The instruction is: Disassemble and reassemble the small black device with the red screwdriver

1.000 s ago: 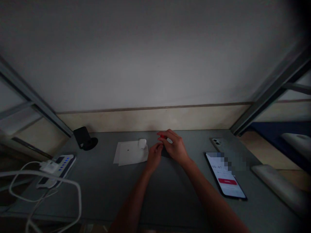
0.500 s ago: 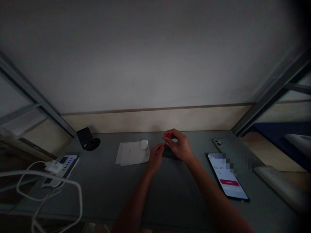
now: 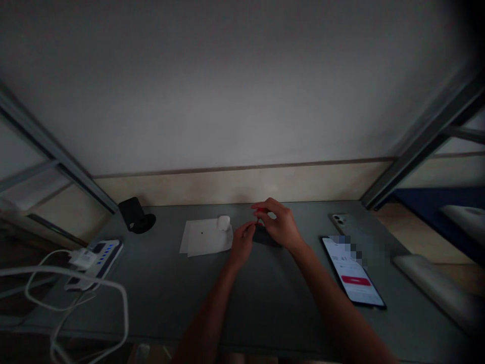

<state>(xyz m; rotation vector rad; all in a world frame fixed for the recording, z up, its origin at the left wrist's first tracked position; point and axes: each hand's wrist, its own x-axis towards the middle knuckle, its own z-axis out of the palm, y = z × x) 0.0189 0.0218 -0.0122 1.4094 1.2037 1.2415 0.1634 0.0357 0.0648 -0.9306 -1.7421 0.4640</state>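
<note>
Above the middle of the desk, my right hand (image 3: pixel 278 222) pinches a small red thing (image 3: pixel 260 210) between thumb and fingertips. A thin dark shaft seems to run down from it toward my left hand (image 3: pixel 243 240). That hand is closed, its thumb and forefinger pressed together at the lower end of the shaft; whatever else it grips is too small to make out. Under the hands lies a dark flat thing (image 3: pixel 266 237), partly covered by my right hand. Just left of my left hand, a small white rounded case (image 3: pixel 224 223) rests on two overlapping white sheets (image 3: pixel 208 242).
On the right lie a lit phone (image 3: pixel 354 278), a second phone (image 3: pixel 339 220) and a long pale object (image 3: pixel 428 283). A black stand (image 3: pixel 132 215) is at the back left. Nearer are a power strip (image 3: pixel 108 260) and white cables (image 3: pixel 123 308). A wall (image 3: pixel 242 101) rises behind the desk.
My right fingers have shifted slightly around the red thing, and less of it shows. Both hands stay in nearly the same place; the whole view has moved a little.
</note>
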